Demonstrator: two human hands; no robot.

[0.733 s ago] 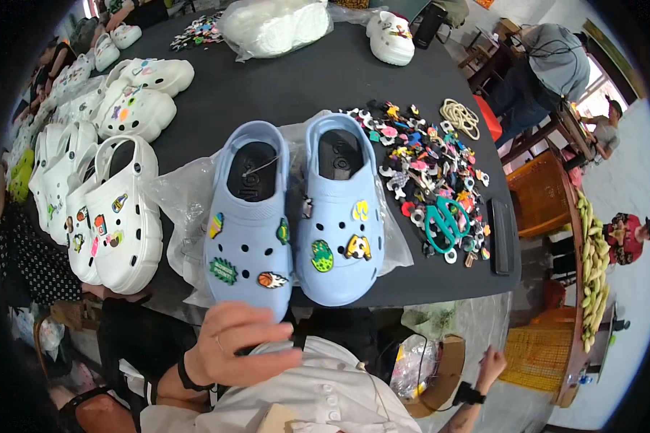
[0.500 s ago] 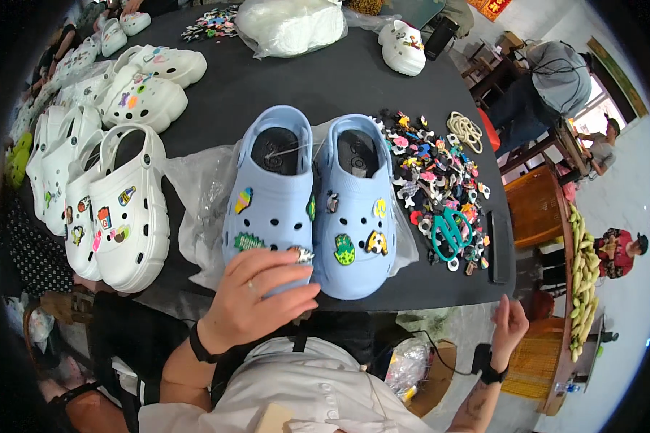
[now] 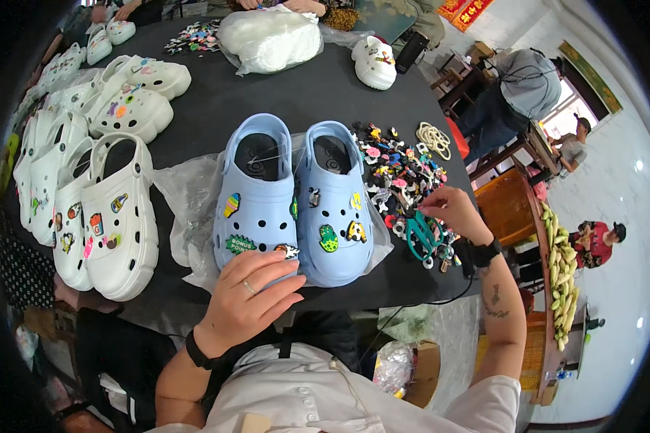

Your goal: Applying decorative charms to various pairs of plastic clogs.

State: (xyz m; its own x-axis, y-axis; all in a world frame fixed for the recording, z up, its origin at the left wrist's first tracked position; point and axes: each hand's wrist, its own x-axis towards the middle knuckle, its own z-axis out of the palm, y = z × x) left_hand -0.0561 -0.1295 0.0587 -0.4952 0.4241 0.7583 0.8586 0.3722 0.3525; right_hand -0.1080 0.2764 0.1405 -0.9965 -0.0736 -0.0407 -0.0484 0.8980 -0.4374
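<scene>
A pair of light blue clogs [image 3: 334, 224] sits upright in front of me, toes towards me, decorated with colourful shoe charms. My left hand [image 3: 256, 299] is curled over the toe of the left clog [image 3: 256, 209], fingertips beside a white-and-orange charm [image 3: 287, 251]; its thumb is hidden. My right hand [image 3: 455, 209] is over the right edge of a pile of loose shoe charms [image 3: 390, 162], close to teal-handled scissors [image 3: 420, 238]. Its thumb and forefinger are pinched together; whatever they may hold is too small to make out.
White clogs [image 3: 119, 224] with charms stand on the left of the black table [image 3: 195, 94]. A plastic-wrapped white bundle [image 3: 271, 40] and a single white clog [image 3: 375, 63] are further back. Crumpled clear plastic [image 3: 188, 195] lies under the blue pair. A cord coil [image 3: 433, 141] lies beyond the charms.
My right hand has moved from beyond the table's right edge, up and left to the charm pile. My left hand stays on the left clog's toe. The whole view has shifted slightly.
</scene>
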